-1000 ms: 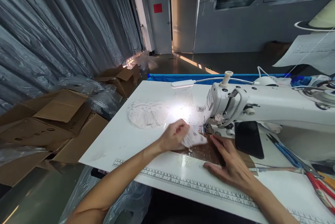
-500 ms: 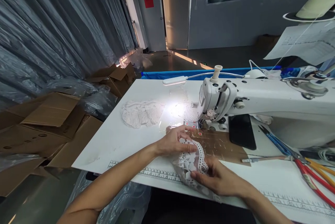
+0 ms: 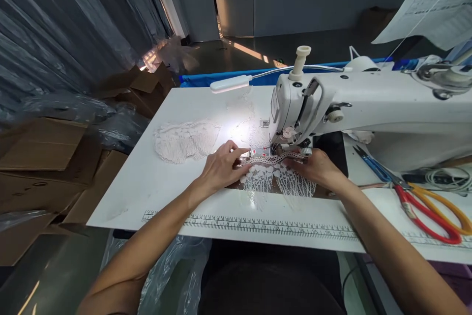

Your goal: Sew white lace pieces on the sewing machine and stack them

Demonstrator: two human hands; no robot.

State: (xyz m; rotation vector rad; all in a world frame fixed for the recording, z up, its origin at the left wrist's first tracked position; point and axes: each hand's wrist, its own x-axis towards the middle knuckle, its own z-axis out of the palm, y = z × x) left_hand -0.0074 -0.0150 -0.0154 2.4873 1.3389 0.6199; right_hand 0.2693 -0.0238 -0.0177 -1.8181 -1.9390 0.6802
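Note:
A strip of white fringed lace lies spread in front of the sewing machine, its scalloped edge close to the presser foot and its fringe hanging toward me. My left hand pinches the strip's left end between thumb and forefinger. At the other end, my right hand grips the lace near the needle area, fingers partly hidden behind the edge. Beneath it, a brown taped sheet shows on the table. Another gathered piece of white lace rests to the left on the tabletop.
A lit lamp shines on the white table. At right lie red-handled scissors, orange-handled scissors and a dark phone. A printed ruler runs along the front edge. Cardboard boxes stand on the left.
The lace has gone from bunched near the front edge to stretched flat beside the presser foot. My right hand moved up and away from me; my left moved slightly left. The view tilted down.

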